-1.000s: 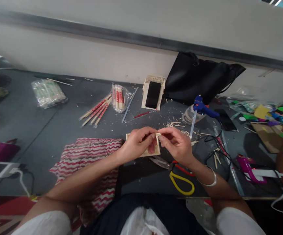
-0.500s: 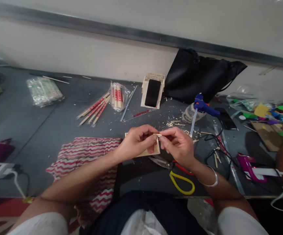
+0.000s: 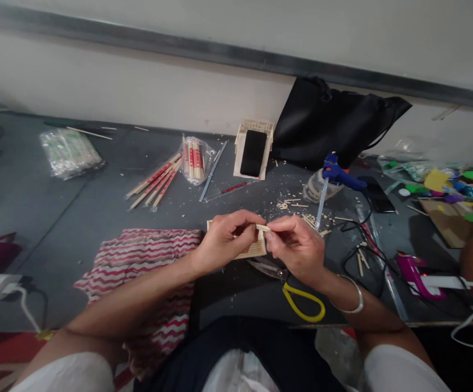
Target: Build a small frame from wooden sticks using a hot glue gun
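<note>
My left hand [image 3: 224, 239] and my right hand [image 3: 297, 245] meet above the grey floor, both pinching a short pale wooden stick piece [image 3: 263, 228] between thumb and fingers. Just under them lies a small flat panel of glued wooden sticks [image 3: 256, 249], partly hidden by my left fingers. Yellow-handled scissors [image 3: 297, 294] lie right below my right hand. A silver bangle is on my right wrist.
A red-and-white striped cloth [image 3: 146, 261] lies at left. Loose chopsticks [image 3: 155, 179] and a bagged bundle [image 3: 193, 160] are behind. A phone in a stick-built stand [image 3: 254, 149], a black bag [image 3: 334, 125], a blue glue gun [image 3: 337, 175], cables and a purple glue gun [image 3: 414, 272] are at right.
Both hands have sunk slightly toward the stick panel, still pinching the small stick piece. The view has shifted a little.
</note>
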Available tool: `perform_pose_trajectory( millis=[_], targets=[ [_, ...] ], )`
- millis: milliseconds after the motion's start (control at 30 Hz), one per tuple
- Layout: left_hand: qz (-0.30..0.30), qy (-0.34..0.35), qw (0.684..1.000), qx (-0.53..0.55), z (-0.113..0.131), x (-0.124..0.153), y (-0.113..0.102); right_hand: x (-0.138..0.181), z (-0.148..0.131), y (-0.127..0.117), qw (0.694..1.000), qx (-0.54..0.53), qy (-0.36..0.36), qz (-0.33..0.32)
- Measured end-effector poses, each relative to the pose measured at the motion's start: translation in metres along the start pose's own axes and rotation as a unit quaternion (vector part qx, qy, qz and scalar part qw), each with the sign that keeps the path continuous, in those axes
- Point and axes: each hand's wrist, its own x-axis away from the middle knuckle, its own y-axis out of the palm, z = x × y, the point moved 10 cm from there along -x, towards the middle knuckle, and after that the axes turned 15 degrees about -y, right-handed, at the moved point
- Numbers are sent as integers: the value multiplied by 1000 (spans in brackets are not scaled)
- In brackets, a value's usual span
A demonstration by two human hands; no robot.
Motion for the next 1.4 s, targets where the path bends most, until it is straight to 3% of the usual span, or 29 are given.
perform_pose_trajectory(
  millis=[200, 500, 767, 1167, 1400],
  targets=[
    [-3, -48, 986, 162, -8, -8, -8, 4, 16, -3, 996, -32, 84, 24],
    [-56, -54, 993, 91, -6, -5, 6, 2, 13, 0, 998, -12, 69, 8],
    [-26, -60, 992, 105, -9, -5, 3, 5, 10, 1, 998, -21, 52, 2],
    [-79, -59, 987, 127, -7, -6, 8, 1, 6, -1, 999, -5, 38, -5],
    [-27, -41, 993, 109, -7, -4, 1, 3, 4, 1, 1000, -6, 15, 5]
  ],
)
